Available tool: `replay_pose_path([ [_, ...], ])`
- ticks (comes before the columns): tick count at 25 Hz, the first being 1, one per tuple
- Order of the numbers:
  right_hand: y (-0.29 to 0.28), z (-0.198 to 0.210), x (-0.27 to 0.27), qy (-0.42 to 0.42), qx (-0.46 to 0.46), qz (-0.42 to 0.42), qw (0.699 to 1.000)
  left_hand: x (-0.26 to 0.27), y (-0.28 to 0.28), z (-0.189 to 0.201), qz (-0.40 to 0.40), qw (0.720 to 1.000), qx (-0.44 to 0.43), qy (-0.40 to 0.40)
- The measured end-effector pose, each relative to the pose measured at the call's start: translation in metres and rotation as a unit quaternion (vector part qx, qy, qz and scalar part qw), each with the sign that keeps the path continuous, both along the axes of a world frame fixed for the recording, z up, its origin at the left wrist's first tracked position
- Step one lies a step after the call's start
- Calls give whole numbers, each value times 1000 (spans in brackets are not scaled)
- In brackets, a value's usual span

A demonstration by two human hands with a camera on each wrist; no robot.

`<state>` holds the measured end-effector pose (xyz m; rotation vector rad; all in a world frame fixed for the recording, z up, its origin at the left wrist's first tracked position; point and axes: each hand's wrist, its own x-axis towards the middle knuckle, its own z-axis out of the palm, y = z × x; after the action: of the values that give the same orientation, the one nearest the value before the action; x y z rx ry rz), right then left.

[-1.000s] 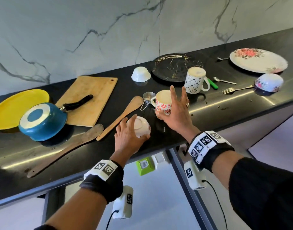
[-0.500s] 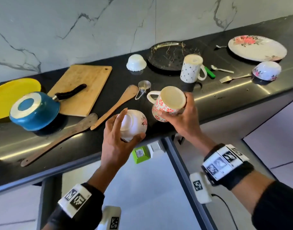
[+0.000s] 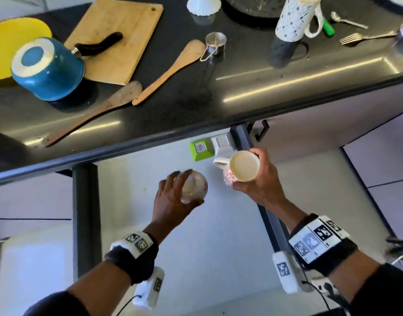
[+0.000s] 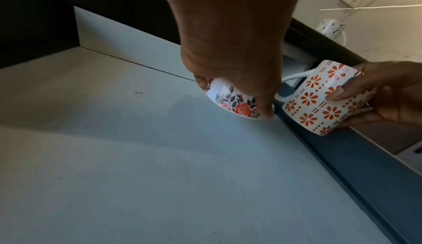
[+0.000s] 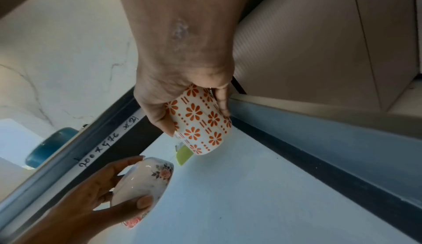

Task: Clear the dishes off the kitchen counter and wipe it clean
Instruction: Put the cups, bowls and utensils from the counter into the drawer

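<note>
My left hand (image 3: 173, 201) grips a small white bowl with a rose print (image 3: 194, 187) (image 4: 233, 103) (image 5: 143, 184), held upside down in front of and below the black counter edge (image 3: 150, 142). My right hand (image 3: 257, 181) holds a white mug with orange flowers (image 3: 239, 172) (image 4: 319, 101) (image 5: 200, 121), tilted, fingers wrapped round its body. Both hover over a pale lower surface (image 4: 160, 175). Left on the counter stand a blue pot (image 3: 47, 69), a yellow plate (image 3: 11, 39), a patterned mug (image 3: 294, 19) and a white bowl (image 3: 201, 5).
A wooden cutting board (image 3: 118, 35), two wooden spatulas (image 3: 171, 69) (image 3: 93, 112), a steel measuring cup (image 3: 215, 44), a fork (image 3: 360, 37), a spoon (image 3: 346, 20) and a dark round tray (image 3: 253, 5) lie on the counter. A green box (image 3: 200, 151) sits under its edge.
Both hands lifted the rose bowl and the orange-flower mug off the counter and drew them toward me, down below the counter edge. The view tilted downward.
</note>
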<state>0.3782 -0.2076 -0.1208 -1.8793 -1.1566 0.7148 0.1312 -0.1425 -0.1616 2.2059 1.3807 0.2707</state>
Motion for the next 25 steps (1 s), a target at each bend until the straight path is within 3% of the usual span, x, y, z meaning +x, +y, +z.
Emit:
replay_pose_path([
  [10,15,-48,-18,-80,-37,-38,995,27,17,-37,-9,999,-22,48],
  [20,8,-76,-22,-80,-11,-23,996,33,9,-47,-40,992,-72,100],
  [22,4,-72,-21,-91,-12,-17,996,29,8,-43,-68,990,-91,87],
  [25,-11,-47,-20,-106,-40,-9,994,21,-3,-19,-40,992,-105,62],
])
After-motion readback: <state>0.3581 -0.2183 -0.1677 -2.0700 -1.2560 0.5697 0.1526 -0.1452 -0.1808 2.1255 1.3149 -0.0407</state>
